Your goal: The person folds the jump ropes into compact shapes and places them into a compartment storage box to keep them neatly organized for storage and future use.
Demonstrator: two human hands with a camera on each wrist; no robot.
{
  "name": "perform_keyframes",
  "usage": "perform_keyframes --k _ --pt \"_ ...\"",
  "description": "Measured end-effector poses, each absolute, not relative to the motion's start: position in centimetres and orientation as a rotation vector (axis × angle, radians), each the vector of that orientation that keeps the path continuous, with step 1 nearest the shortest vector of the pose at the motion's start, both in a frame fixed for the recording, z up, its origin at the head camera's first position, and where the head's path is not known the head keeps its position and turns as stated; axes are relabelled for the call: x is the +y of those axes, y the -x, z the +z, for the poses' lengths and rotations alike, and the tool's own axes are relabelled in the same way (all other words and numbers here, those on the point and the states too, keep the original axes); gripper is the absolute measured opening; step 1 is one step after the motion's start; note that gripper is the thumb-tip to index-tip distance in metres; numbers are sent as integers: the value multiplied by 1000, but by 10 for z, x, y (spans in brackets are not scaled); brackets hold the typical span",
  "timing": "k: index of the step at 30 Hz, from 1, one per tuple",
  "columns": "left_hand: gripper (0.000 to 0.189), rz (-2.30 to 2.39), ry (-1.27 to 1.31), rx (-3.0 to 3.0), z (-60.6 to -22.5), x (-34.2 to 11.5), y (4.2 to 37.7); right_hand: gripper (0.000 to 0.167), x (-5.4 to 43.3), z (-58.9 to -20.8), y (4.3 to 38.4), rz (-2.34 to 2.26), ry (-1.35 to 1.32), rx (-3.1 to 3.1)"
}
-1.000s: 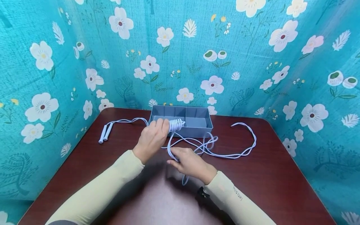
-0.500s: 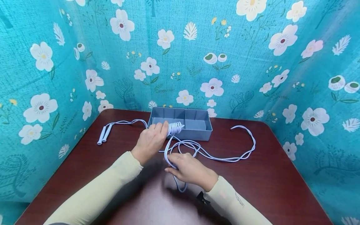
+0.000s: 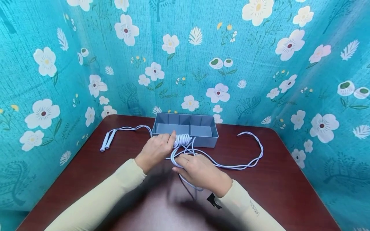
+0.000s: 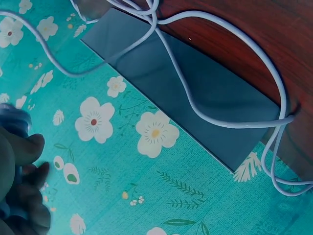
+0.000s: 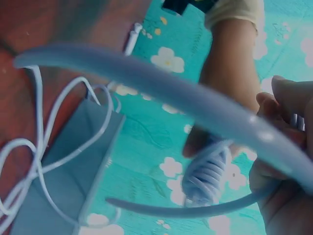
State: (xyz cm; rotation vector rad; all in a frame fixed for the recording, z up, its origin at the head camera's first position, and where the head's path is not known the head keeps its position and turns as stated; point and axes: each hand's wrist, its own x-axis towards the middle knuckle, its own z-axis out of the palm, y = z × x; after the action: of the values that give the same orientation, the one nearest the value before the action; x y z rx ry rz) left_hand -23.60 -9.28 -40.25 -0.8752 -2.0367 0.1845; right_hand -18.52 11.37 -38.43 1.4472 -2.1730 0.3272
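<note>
A pale lilac jump rope has part of its cord wound into a tight coil in front of the grey box. My left hand grips one end of this coil, thumb along its top. Below and to the right, my right hand holds the doubled cord that runs down from the coil. A loose loop hangs under the right hand. In the right wrist view the wraps stick out beyond the left hand. Two pale handles of the rope lie side by side at the table's left.
The grey two-compartment box stands at the back of the dark red table. Slack cord curves across the table's right side. A floral teal curtain encloses the back and sides.
The right hand has shifted slightly right, and the coil has come down in view to the box's front rim. Slack cord near the box has been drawn in; the hanging loop has swung right.
</note>
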Motion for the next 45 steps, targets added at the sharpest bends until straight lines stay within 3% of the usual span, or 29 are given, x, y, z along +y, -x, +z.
perform_keyframes --k 10,18,26,45 --pt "34 218 992 -2066 -406 -91 227 10 127 -360 193 285 -1394 -2071" --pt "17 186 1146 -2023 -417 -95 215 17 134 -360 197 323 -1317 -2108" --pt "37 228 1200 -1969 -414 -93 215 19 143 -356 212 360 -1266 -2110" --pt "30 271 1254 -1900 -398 -85 209 14 153 -369 238 629 -1219 -2194"
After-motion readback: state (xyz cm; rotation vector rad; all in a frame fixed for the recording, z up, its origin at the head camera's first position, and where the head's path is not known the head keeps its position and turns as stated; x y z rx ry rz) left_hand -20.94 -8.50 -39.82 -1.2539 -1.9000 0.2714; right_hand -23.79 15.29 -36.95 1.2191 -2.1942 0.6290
